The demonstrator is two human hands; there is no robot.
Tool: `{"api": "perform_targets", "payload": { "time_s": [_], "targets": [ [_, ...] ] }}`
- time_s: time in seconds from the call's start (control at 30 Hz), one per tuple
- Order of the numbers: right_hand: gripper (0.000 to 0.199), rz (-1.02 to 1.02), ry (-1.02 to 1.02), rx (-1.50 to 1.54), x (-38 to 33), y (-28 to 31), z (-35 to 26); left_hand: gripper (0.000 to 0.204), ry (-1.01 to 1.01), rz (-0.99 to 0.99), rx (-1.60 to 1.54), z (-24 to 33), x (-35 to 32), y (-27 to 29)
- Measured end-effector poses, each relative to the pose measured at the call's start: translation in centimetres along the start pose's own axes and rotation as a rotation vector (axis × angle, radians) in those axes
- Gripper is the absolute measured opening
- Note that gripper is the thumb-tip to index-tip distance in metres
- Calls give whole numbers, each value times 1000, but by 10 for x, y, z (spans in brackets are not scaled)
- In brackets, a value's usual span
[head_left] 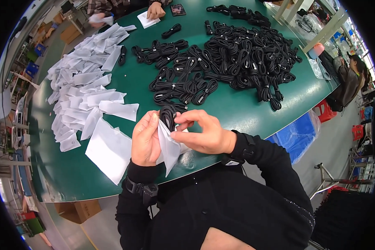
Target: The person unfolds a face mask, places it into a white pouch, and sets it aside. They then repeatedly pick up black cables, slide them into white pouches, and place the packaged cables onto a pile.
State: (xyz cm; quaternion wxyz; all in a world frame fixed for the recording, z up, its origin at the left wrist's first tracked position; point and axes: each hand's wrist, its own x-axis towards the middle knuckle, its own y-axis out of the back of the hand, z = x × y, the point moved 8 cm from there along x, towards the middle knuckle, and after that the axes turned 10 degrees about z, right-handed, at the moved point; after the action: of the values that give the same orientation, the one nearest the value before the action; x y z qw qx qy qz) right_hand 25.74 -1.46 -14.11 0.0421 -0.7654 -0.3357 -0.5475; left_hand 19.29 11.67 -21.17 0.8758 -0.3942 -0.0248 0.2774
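A coiled black cable (168, 117) stands partway in the mouth of a white translucent bag (169, 149) in front of me, its upper loops still outside. My left hand (147, 141) grips the bag and the coil from the left, thumb up along the bag's edge. On the other side my right hand (206, 132) is closed, its thumb and bent index finger at the bag's mouth and against the coil. The inner fingertips are partly hidden. Just beyond my hands lie loose coiled cables (183, 89) like this one.
A heap of black cables (250, 54) covers the green table (237, 118) at the back right. White bags (83, 83) are piled at left, by a flat stack of white sheets (109, 150). Across the table, a co-worker's hand (156, 11) rests on a white bag.
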Motion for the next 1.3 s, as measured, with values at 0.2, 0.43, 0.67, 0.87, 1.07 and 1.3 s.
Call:
{"api": "perform_targets", "payload": {
  "time_s": [0.2,0.43,0.67,0.87,1.07,1.3],
  "targets": [
    [28,-28,36,-50,-2,-6,2,19,26,1,-50,-14,4,18],
    [14,-10,-289,162,5,-5,24,24,-70,24,-24,-8,-6,-9],
    [13,21,-312,144,9,-1,27,28,-531,-145,613,12,-18,-29],
    [14,84,-258,162,18,7,21,19,-521,-141,676,16,-20,-32],
    [16,92,-134,132,26,12,11,12,-635,-150,776,28,-26,-48],
    [18,112,-84,149,26,8,7,11,-877,-92,922,31,-33,-51]
  ]
}}
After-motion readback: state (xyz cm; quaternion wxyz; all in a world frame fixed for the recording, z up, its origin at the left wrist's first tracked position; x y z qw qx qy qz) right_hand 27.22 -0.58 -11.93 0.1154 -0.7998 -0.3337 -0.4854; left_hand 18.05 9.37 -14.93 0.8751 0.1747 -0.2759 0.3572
